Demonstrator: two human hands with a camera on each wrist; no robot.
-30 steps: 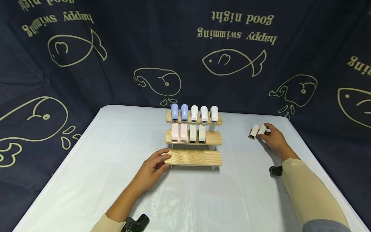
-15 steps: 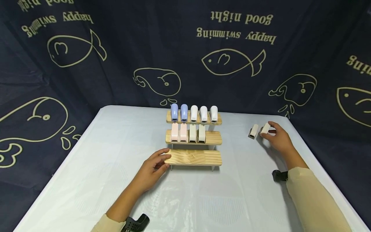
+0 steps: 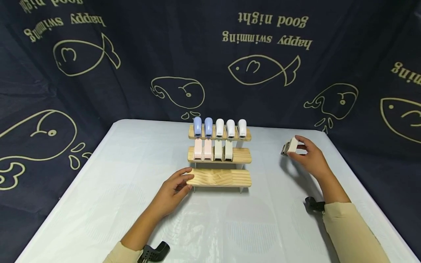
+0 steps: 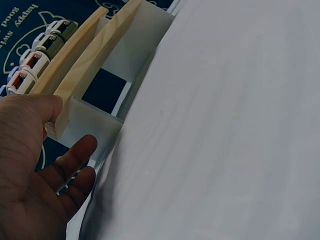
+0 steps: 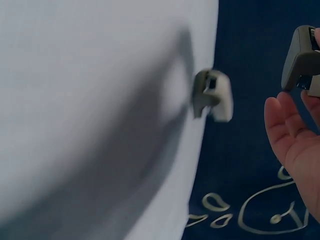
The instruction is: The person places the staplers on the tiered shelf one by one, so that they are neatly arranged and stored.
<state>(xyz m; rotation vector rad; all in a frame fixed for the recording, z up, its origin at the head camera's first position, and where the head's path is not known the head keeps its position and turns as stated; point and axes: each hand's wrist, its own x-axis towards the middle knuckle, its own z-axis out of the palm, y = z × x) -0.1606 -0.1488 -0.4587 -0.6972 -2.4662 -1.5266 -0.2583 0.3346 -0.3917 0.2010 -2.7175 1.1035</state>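
Observation:
In the head view my right hand (image 3: 310, 157) pinches a small off-white stapler (image 3: 292, 145) between thumb and fingers, raised over the right side of the table. A second stapler of the same kind (image 5: 220, 97) sits on the table just left of it; in the head view the held one overlaps it. My left hand (image 3: 172, 191) holds the left end of the lowest board of a three-tier wooden rack (image 3: 218, 178). The left wrist view has the thumb (image 4: 47, 106) against that board's end, with two other fingers free beneath.
The rack's top board (image 3: 248, 136) bears two blue staplers (image 3: 197, 126) and three white ones (image 3: 242, 128). On its middle board (image 3: 243, 156) stand two pink staplers (image 3: 207, 149) and two grey-green ones (image 3: 228, 150). A dark printed cloth (image 3: 131, 98) hangs behind the white table (image 3: 131, 146).
My right hand has lifted one off-white stapler off the table and shifted it left, over the other. My left hand stays at the rack's lowest board.

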